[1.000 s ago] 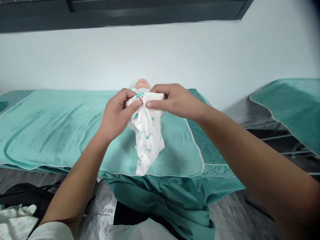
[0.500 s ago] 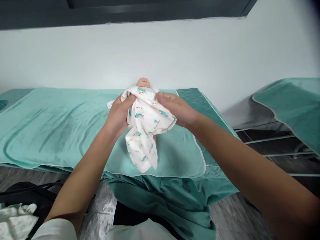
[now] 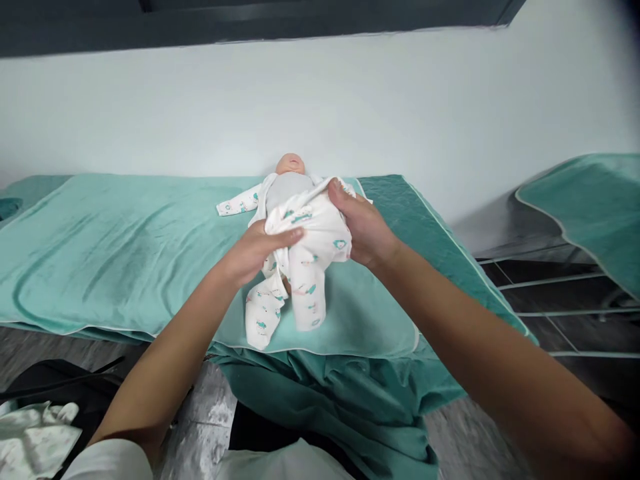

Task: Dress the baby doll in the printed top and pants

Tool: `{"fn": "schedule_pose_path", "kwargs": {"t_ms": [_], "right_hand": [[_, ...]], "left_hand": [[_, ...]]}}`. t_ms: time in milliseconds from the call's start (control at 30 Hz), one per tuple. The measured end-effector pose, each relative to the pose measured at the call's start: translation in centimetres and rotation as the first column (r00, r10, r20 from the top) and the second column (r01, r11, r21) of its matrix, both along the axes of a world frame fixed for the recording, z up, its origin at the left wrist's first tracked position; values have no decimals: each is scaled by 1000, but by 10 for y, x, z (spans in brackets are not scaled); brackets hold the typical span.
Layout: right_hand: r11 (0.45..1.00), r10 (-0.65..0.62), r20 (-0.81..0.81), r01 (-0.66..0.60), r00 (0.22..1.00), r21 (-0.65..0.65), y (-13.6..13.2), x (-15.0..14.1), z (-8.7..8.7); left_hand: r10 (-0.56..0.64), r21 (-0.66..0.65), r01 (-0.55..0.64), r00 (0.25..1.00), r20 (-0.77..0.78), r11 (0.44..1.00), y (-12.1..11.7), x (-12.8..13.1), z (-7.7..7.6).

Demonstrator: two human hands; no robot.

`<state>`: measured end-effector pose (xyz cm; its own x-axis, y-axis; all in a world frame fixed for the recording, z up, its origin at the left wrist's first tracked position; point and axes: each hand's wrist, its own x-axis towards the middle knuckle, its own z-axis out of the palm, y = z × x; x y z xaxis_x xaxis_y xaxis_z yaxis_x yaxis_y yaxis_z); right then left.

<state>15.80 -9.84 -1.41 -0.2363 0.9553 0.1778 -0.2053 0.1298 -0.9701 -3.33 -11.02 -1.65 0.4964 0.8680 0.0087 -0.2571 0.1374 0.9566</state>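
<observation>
A baby doll (image 3: 291, 164) lies on its back on the teal cover, its head toward the wall. It wears a white printed top, with one sleeve (image 3: 239, 203) stretched out to the left and a plain pale chest showing. Over its lower body I hold white baby pants (image 3: 313, 250) with green prints, the two legs hanging toward me. My left hand (image 3: 255, 252) grips the pants near the waist, thumb on top. My right hand (image 3: 364, 223) pinches the waistband's right side. A bit of skin-coloured doll limb shows between the pant legs; the rest is hidden.
The teal cover (image 3: 110, 253) spreads over a bed against the white wall (image 3: 320, 107). A dark bag (image 3: 60, 383) with printed cloth (image 3: 37, 440) on it sits at lower left. To the right are a metal rail frame (image 3: 555, 285) and another teal cover (image 3: 590, 207).
The bunched pants have opened out, and both legs now hang separately. My left hand has moved down and right, and the doll's chest and left-side sleeve have come into view.
</observation>
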Motion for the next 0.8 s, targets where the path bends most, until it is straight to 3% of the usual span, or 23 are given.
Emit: {"fn": "schedule_pose_path", "kwargs": {"t_ms": [100,233,300,367,467,600,667,800], "right_hand": [[995,95,90,-93,991,-28,-2,1,-7],[939,343,242,-329,908,-97,-4,7,-7],[915,401,288,-365,870,-171,-6,9,-7],[928,360,263,-316,895,-196,-6,8,-10],[978,178,89,-165,980,-130,-3,6,-17],[998,-11,-83,6,996,-61,5,3,-22],[998,-34,-106,28,994,-60,7,0,-24],[993,14,-70,-22,997,-119,0,-3,-31]], "left_hand": [[93,-49,-86,984,149,995,3,5,-7],[112,-65,-103,983,146,993,5,12,-14],[128,-66,-121,984,121,990,6,13,-17],[112,-82,-105,990,91,991,7,11,-21],[5,-110,1,999,49,994,9,4,-26],[-174,-121,174,985,12,977,10,-5,-31],[-159,-111,162,987,32,981,10,-5,-32],[6,-82,6,989,147,997,12,6,-29]]}}
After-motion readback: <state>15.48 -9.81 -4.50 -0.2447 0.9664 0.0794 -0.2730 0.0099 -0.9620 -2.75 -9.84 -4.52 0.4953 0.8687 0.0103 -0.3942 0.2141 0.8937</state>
